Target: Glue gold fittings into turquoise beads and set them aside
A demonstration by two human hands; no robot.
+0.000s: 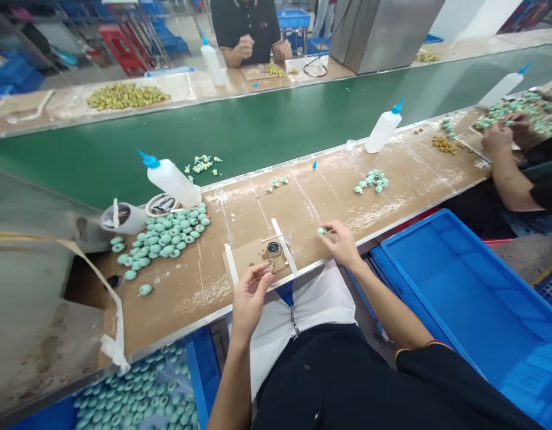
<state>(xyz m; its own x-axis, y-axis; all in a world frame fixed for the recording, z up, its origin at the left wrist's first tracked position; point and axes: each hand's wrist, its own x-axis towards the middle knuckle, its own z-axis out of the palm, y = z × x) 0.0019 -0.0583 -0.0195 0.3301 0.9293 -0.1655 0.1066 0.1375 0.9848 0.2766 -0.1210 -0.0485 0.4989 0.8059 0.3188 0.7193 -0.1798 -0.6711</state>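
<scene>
My left hand (250, 294) hovers at the near edge of the brown workbench (311, 197), fingers pinched on a tiny part that I cannot make out. Just beyond it lies a cardboard pad (253, 254) with white strips and a small round dark piece (274, 248). My right hand (341, 240) is to the right of the pad, pinching a small teal bead (321, 230). A heap of teal round pieces (166, 236) lies at the left of the bench.
A white glue bottle with a blue tip (170, 178) lies by the heap, another (384, 126) stands farther right. A green conveyor belt (267, 128) runs behind. A blue crate (472, 298) sits at my right. Other people's hands (499, 140) work nearby.
</scene>
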